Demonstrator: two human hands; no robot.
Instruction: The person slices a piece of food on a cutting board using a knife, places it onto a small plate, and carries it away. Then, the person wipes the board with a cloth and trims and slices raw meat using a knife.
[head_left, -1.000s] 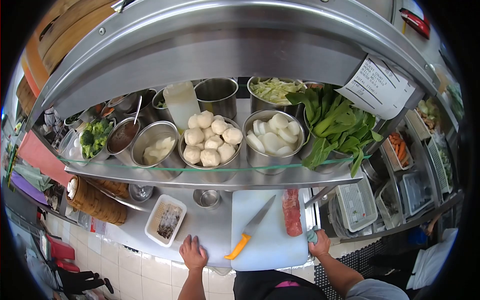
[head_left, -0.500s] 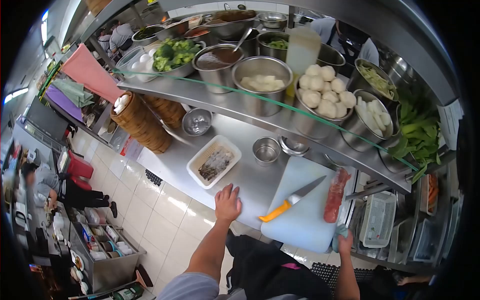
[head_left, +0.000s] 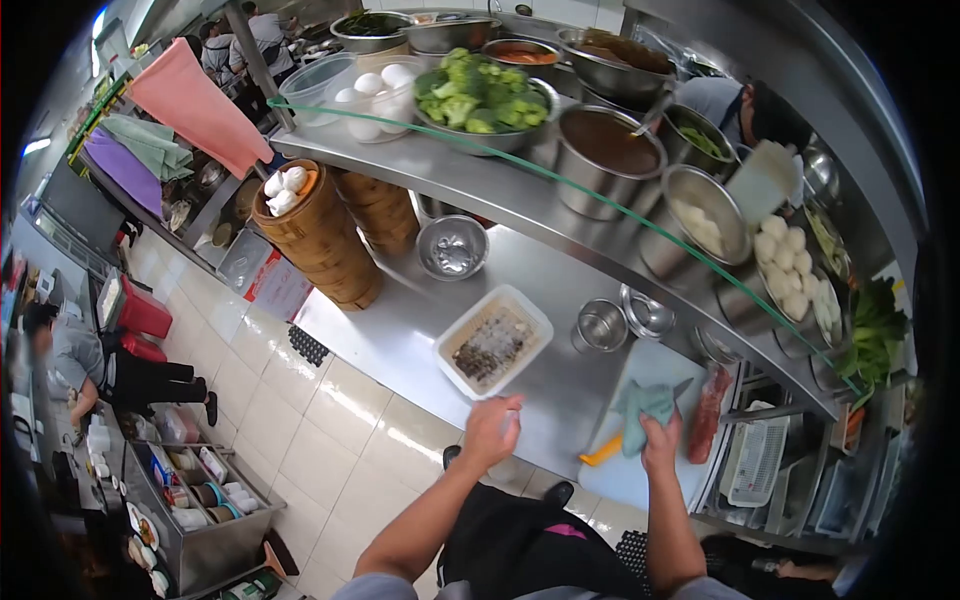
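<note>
My left hand (head_left: pixel 492 436) is over the counter's front edge, fingers loosely curled, close to the lower rim of a white plastic basket (head_left: pixel 540 345). Inside the basket lie greyish, dark-tinged pieces that look like shrimp (head_left: pixel 495 345). I cannot tell whether the hand touches the rim. My right hand (head_left: pixel 660 442) grips a teal cloth (head_left: pixel 643 408) above a white cutting board (head_left: pixel 640 480). Under the cloth lies a knife with a yellow handle (head_left: pixel 602 452); its blade is mostly hidden, only the tip showing. A long piece of red meat (head_left: pixel 709 413) rests at the board's right side.
Bamboo steamers (head_left: pixel 325 245) stand at the counter's left, near a metal bowl (head_left: pixel 452 247). A steel cup (head_left: pixel 600 325) sits behind the board. An overhead shelf (head_left: pixel 400 165) holds broccoli (head_left: pixel 480 92), eggs (head_left: pixel 372 98) and sauce pots (head_left: pixel 610 140). Other people work nearby.
My right hand has brought the cloth from the board's right edge over the knife. My left hand, flat on the counter before, has curled. The view has shifted.
</note>
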